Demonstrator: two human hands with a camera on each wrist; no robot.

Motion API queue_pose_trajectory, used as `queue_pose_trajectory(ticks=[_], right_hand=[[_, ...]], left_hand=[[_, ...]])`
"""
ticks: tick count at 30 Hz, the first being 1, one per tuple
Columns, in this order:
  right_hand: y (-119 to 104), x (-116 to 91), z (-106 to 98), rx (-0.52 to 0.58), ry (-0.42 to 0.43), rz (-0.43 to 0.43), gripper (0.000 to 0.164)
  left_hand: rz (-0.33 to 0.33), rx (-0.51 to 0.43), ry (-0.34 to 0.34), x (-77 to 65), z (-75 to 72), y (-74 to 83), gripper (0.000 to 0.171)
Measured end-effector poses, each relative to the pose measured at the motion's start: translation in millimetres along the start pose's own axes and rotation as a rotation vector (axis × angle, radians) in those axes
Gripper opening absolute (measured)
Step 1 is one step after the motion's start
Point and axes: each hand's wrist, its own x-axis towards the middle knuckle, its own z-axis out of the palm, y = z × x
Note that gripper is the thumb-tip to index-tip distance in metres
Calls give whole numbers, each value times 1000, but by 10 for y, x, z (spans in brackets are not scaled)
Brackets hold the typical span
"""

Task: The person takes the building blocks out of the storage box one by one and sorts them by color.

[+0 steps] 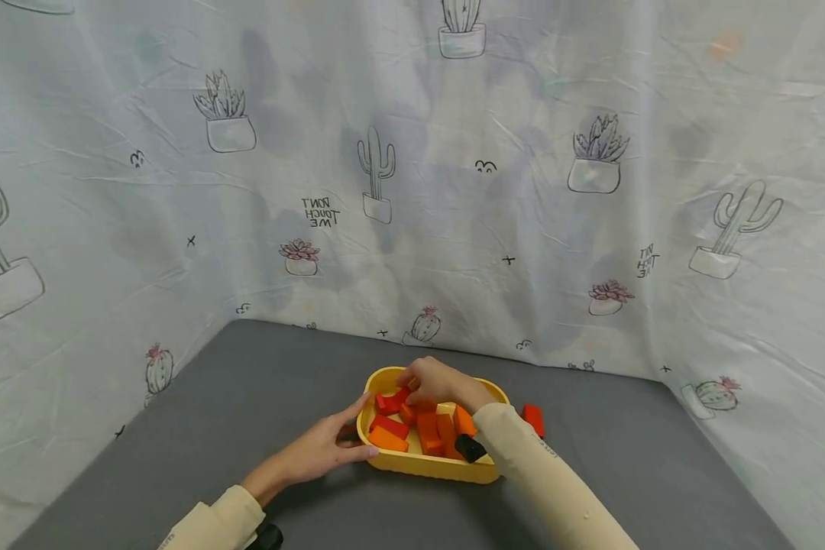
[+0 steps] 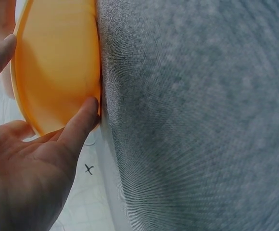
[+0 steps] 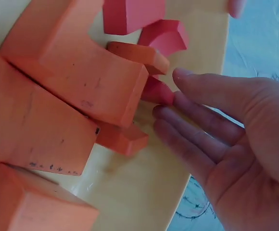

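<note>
A yellow tub with rounded ends holds several red and orange wooden blocks. My left hand holds the tub's left end, thumb on the near side and fingers around the end wall; in the left wrist view a finger lies low along the tub wall. Reaching in from the right, my right hand has its thumb and fingertips at one end of a red arch-shaped block near the far left. An orange block partly covers that red block in the right wrist view.
A red block lies on the grey table just right of the tub, partly behind my right sleeve. White curtains printed with cacti hang behind the table and at both sides.
</note>
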Motion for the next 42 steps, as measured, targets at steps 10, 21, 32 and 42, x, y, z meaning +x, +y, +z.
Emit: queue_pose_trajectory(ticks=[10,21,32,42], right_hand=[[84,54,109,-103,50,-33,32],[138,44,125,-197,72,-82,30],[-2,-124,-145,-186,142,-105,26],[-2,-352,-270,-205,162,-129,25]], left_hand=[[-11,-2,8,-1,12,8,90],[4,9,21,9,40,8,90],[-16,33,50,3,28,28,90],[11,27,40,0,49,16,89]])
